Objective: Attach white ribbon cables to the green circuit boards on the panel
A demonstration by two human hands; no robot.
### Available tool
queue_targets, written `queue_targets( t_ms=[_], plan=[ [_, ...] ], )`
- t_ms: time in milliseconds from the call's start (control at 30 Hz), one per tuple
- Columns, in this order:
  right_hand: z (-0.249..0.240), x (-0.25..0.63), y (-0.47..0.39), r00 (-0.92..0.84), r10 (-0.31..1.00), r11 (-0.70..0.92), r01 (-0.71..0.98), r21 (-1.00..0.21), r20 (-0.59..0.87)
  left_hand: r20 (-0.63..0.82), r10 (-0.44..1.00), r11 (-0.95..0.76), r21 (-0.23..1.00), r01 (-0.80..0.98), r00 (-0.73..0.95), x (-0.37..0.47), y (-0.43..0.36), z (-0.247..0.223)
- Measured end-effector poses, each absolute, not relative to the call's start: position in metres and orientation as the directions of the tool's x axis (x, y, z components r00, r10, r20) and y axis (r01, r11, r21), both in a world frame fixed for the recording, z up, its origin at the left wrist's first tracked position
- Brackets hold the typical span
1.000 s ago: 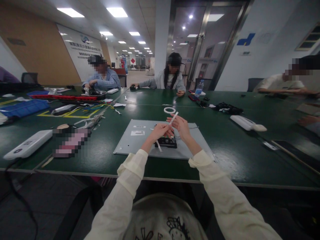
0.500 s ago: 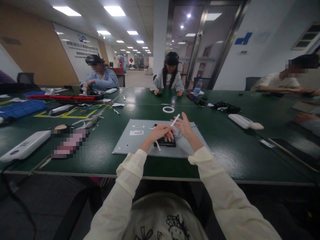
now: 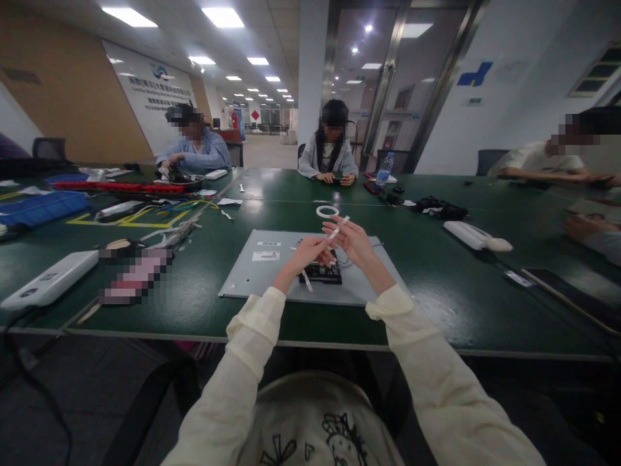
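A short white strip [image 3: 338,227] slants up between my hands. My left hand [image 3: 310,254] pinches its lower end between thumb and fingers. My right hand [image 3: 353,241] is at the strip's upper part, its fingers bent around it and touching it. Below my hands a black device [image 3: 326,274] lies on a grey panel [image 3: 272,278], partly hidden by my left hand. Another white strip [image 3: 307,280] hangs or lies at the device's left edge. Two white labels are on the panel's left part. Beyond the panel sits a white tape ring [image 3: 327,211].
White power banks [image 3: 466,234] and a dark phone [image 3: 572,298] lie to the right. On the left are a pink phone [image 3: 136,277], a white device [image 3: 53,278], cables and a blue tray [image 3: 43,208]. Other people sit around the green table [image 3: 272,323].
My right hand has moved slightly left and its fingers have closed in on the strip. The person opposite has brought both hands together around a dark object.
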State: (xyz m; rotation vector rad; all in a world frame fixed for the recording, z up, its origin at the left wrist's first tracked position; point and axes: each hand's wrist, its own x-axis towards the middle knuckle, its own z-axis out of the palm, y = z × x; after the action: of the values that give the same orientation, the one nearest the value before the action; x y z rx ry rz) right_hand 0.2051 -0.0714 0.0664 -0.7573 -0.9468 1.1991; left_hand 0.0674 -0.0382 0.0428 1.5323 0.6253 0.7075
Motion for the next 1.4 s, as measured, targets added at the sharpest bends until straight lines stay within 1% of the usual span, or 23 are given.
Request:
queue_targets(
  t_ms=[100, 200, 367, 500, 600, 733, 833, 933, 1033, 1100, 1233, 1300, 1400],
  plan=[
    [0.072, 0.204, -0.076, 0.047, 0.963, 0.259, -0.421, -0.869, 0.265, 0.092, 0.764, -0.075, 0.996, -0.053, 0.639, 0.065, -0.040, 0.046],
    [0.077, 0.205, -0.081, -0.014, 0.958, 0.252, -0.436, -0.864, 0.286, 0.114, 0.763, -0.091, 0.993, -0.069, 0.637, 0.064, -0.040, 0.048],
    [0.080, 0.211, -0.083, -0.084, 0.970, 0.159, -0.486, -0.859, 0.227, 0.132, 0.756, -0.119, 0.991, -0.064, 0.641, 0.063, -0.039, 0.049],
    [0.082, 0.215, -0.083, -0.141, 0.967, 0.096, -0.572, -0.814, 0.213, 0.161, 0.762, -0.108, 0.987, -0.122, 0.627, 0.063, -0.041, 0.053],
    [0.084, 0.215, -0.084, -0.169, 0.957, 0.074, -0.641, -0.764, 0.235, 0.151, 0.804, -0.065, 0.984, -0.169, 0.575, 0.062, -0.042, 0.054],
    [0.089, 0.216, -0.088, -0.181, 0.949, 0.071, -0.678, -0.732, 0.259, 0.097, 0.868, 0.015, 0.975, -0.221, 0.487, 0.062, -0.037, 0.052],
    [0.090, 0.217, -0.089, -0.207, 0.944, 0.056, -0.669, -0.741, 0.259, 0.057, 0.901, 0.086, 0.948, -0.306, 0.431, 0.062, -0.029, 0.053],
    [0.088, 0.217, -0.086, -0.250, 0.943, 0.011, -0.638, -0.770, 0.220, 0.010, 0.900, 0.158, 0.924, -0.349, 0.435, 0.063, -0.025, 0.054],
    [0.084, 0.216, -0.083, -0.257, 0.944, 0.005, -0.617, -0.787, 0.208, -0.003, 0.871, 0.166, 0.943, -0.289, 0.492, 0.064, -0.028, 0.052],
    [0.083, 0.215, -0.082, -0.241, 0.949, 0.016, -0.603, -0.798, 0.202, 0.011, 0.849, 0.126, 0.967, -0.222, 0.529, 0.064, -0.033, 0.051],
    [0.085, 0.213, -0.084, -0.198, 0.963, 0.040, -0.560, -0.828, 0.181, 0.037, 0.835, 0.021, 0.995, -0.099, 0.549, 0.064, -0.040, 0.049],
    [0.083, 0.213, -0.084, -0.183, 0.969, 0.046, -0.534, -0.844, 0.168, 0.048, 0.835, -0.019, 0.998, -0.059, 0.549, 0.063, -0.041, 0.050],
    [0.078, 0.215, -0.078, -0.166, 0.976, 0.040, -0.505, -0.862, 0.142, 0.071, 0.826, -0.056, 0.997, -0.045, 0.559, 0.062, -0.040, 0.051]
  ],
)
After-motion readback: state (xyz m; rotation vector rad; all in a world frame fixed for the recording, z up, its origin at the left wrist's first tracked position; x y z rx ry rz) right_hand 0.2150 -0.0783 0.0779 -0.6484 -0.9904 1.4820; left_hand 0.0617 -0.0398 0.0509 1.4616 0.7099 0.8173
